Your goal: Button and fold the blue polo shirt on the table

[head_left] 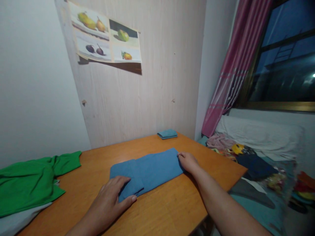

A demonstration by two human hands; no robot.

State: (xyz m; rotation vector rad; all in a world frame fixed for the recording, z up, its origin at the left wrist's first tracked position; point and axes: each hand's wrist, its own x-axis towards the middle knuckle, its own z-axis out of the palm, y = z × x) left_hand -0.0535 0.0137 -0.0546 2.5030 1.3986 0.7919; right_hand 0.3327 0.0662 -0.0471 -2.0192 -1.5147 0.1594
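Observation:
A blue garment (157, 170), folded into a long strip, lies flat on the wooden table (167, 209). Its left end is doubled over into a second layer. My left hand (112, 193) rests on that doubled end, fingers lying on the cloth and thumb spread along the near edge. At the strip's other end, my right hand (188, 162) pinches the right edge between thumb and curled fingers. Whether this garment is a shirt or something else cannot be told from its folded shape.
A small folded blue-green cloth (167, 133) sits by the wall at the back. Green shirts (31, 183) spread over the table's left side, with white fabric (27, 218) under them. Right of the table, a bed holds piled clothes (256, 165) below a pink curtain (228, 72).

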